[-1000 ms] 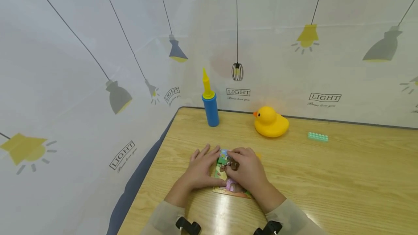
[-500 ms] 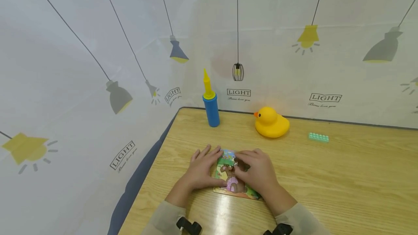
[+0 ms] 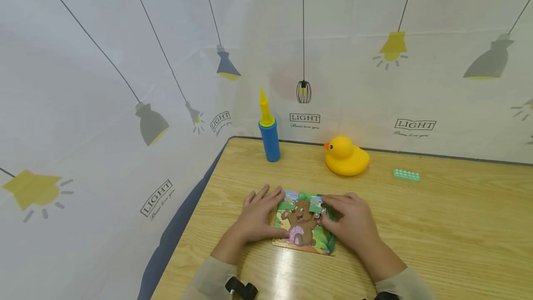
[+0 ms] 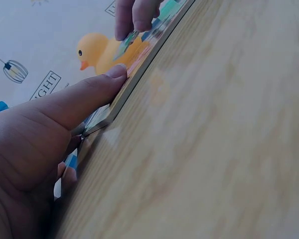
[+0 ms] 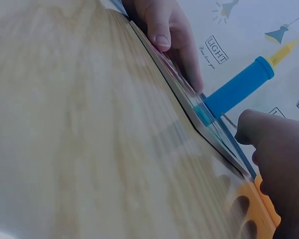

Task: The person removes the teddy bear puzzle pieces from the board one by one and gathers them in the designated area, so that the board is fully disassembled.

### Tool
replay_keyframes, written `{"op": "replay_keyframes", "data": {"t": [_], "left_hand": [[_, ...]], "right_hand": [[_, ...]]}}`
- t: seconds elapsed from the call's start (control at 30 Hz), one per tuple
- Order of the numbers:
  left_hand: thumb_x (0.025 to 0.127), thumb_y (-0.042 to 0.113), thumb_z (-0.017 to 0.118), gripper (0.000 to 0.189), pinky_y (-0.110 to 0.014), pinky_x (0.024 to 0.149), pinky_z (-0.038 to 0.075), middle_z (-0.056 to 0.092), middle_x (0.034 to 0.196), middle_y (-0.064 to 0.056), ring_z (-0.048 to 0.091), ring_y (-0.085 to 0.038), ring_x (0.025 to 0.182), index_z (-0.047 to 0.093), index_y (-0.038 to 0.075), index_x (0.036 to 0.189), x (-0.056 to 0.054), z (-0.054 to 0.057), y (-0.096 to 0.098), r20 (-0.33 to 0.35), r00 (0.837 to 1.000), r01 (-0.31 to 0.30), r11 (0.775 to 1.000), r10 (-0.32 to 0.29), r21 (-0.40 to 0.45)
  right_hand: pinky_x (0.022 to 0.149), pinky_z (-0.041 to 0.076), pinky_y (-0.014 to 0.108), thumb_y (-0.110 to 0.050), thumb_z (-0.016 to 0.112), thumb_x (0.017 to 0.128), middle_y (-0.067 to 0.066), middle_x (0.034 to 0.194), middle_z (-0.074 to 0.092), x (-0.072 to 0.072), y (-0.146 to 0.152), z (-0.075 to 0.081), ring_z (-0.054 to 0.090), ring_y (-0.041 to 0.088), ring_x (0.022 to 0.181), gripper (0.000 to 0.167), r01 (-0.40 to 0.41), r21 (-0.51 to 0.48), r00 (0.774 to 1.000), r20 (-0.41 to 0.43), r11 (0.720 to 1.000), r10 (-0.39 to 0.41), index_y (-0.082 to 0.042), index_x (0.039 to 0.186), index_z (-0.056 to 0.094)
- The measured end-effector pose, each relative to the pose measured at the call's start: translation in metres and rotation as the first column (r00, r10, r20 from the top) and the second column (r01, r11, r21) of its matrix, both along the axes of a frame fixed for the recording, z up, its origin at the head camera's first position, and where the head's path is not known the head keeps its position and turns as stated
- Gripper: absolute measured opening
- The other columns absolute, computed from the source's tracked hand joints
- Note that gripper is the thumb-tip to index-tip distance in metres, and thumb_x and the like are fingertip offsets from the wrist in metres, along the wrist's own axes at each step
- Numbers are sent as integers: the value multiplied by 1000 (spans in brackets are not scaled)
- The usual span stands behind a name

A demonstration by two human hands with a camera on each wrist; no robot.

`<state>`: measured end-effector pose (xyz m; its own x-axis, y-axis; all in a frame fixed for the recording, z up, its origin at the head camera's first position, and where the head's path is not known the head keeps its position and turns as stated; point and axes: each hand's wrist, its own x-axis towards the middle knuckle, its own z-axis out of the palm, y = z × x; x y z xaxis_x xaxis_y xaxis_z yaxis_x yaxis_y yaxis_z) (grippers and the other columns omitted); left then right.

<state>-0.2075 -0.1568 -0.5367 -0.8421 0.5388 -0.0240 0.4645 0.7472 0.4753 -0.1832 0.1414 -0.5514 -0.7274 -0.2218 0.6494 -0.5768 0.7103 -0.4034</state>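
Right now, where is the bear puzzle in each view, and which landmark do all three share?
Head: bear puzzle below and right of centre, between left hand and right hand.
Left wrist: puzzle nearly edge-on, slanting from left of centre to the top edge.
Right wrist: puzzle nearly edge-on, slanting from upper middle to lower right.
Shared landmark: printed caged lamp, cropped in right wrist.

A yellow duck (image 3: 347,156) (orange-beaked) between a blue-and-yellow pump (image 3: 270,140) and a mint-green studded block (image 3: 406,175).

puzzle (image 3: 303,226) partly hidden by left hand (image 3: 259,216), right wrist device (image 3: 387,296) cut off at bottom edge
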Motion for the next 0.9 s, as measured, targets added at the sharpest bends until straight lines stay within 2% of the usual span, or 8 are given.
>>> {"op": "replay_keyframes", "data": {"t": [0.23, 0.4, 0.67, 0.9], "left_hand": [[82, 67, 84, 111, -63, 126, 1, 24, 175, 4, 7, -30, 164, 35, 19, 169, 0, 1, 0, 9, 1000, 5, 1000, -5, 13], [83, 67, 83, 110, -63, 126, 2, 25, 175, 3, 7, -30, 164, 35, 19, 169, -1, -2, 0, -1, 1000, 12, 1000, -12, 24], [83, 69, 80, 111, -63, 126, 1, 24, 176, 3, 6, -29, 164, 33, 18, 170, -1, -2, -1, -9, 1000, 14, 1000, -14, 5], [84, 70, 79, 110, -63, 126, 1, 23, 176, 3, 5, -30, 164, 33, 19, 170, -1, -2, -1, -6, 1000, 18, 1000, -18, 0]], "right_hand": [[78, 59, 45, -17, 85, 75, 1, 109, 82, 3, 20, -2, 71, 25, 90, 35, 23, 1, 1000, 8, 1000, -23, -10, 109, 86], [76, 61, 46, -14, 86, 74, 3, 106, 82, 7, 36, 0, 71, 25, 89, 35, 43, 3, 999, 7, 999, -43, -8, 108, 85], [81, 60, 50, -10, 86, 74, 6, 109, 81, 13, 56, 2, 69, 27, 94, 37, 101, 40, 988, 116, 994, -105, -6, 111, 83], [85, 56, 54, -9, 84, 79, 10, 116, 80, 15, 59, 2, 66, 34, 100, 33, 124, 45, 973, 192, 991, -131, -6, 112, 83]]}}
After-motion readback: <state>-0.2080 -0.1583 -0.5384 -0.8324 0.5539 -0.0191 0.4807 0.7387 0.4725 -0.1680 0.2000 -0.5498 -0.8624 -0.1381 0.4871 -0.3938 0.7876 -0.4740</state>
